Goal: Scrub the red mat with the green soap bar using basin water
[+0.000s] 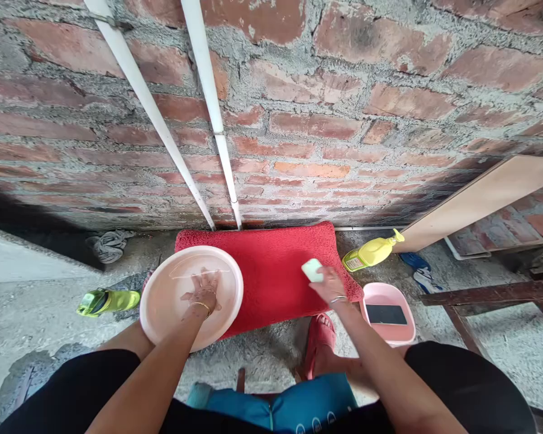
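Observation:
My left hand (204, 290) is down in the water of a pale pink basin (156, 304), its fingers spread and nothing in them. Over the right part of a red mat (271, 277), my right hand (329, 284) grips a pale green block that looks like a bar of soap (312, 270). The basin overlaps the mat's left end. Just right of the mat a yellow pump bottle (370, 253) leans over, and below it is a small pink tub (408, 331) with a dark flat rectangle in it.
A green bottle (117, 300) lies left of the basin. A grey cloth (111, 246) is by the wall. Two white pipes (208, 78) run down the brick wall (317, 126). A board (475, 199) leans at right, near a wooden frame (493, 295). My foot in a red sandal (319, 340) is below the mat.

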### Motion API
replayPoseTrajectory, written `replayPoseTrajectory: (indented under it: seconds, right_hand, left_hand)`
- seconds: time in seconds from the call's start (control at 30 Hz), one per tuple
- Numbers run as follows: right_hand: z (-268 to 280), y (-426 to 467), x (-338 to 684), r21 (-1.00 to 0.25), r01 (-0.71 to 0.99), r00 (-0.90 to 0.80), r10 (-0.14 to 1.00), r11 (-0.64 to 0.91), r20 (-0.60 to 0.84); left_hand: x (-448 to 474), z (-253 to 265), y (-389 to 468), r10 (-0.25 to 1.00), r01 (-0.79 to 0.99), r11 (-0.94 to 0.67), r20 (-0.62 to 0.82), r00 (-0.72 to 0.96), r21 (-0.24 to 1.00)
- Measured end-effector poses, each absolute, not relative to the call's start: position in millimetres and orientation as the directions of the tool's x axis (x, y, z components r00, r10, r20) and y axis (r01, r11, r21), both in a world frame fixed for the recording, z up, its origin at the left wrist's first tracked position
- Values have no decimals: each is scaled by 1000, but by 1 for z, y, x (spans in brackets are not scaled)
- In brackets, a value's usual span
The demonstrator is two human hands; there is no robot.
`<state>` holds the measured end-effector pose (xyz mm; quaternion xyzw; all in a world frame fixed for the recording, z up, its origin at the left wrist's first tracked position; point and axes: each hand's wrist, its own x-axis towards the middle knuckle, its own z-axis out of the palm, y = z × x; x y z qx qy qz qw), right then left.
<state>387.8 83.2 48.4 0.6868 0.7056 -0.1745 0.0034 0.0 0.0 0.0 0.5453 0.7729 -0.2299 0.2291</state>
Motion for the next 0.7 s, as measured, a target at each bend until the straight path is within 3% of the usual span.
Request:
replayPoseTrajectory:
  seconds: [0.07,0.17,0.23,0.3,0.4,0.53,0.63,0.7]
  right_hand:
    - [45,72,317,-288,929,-315,906,234,-283]
    - [39,53,238,-317,788,-613,724,528,-317]
    - [35,49,216,-320,714,-700,636,623,-324]
    - [30,57,224,-309,722,-692,645,619,-324]
    - [29,80,284,-275,855,-514,787,440,-342]
    - [43,96,408,-205,978,-40,950,-26,-310]
    - [53,90,484,-88,928,321,895,-363,-309]
    - [54,86,507,-40,881,441,848,-471,-294]
  left_hand:
    - [0,1,0,729,946,301,-609,-312,-125]
    - [0,3,-1,734,947,290,-603,-311,-136]
    - [-1,3,-2,743,952,280,-599,-299,-127]
    - [-2,1,-2,749,953,277,-595,-292,-119]
    - [-3,-4,-3,764,951,286,-570,-303,-122]
    - [-1,-7,-3,770,944,297,-549,-325,-142]
    - [1,-4,-3,776,944,295,-539,-327,-149]
    - [2,-1,-2,776,946,291,-543,-322,-146]
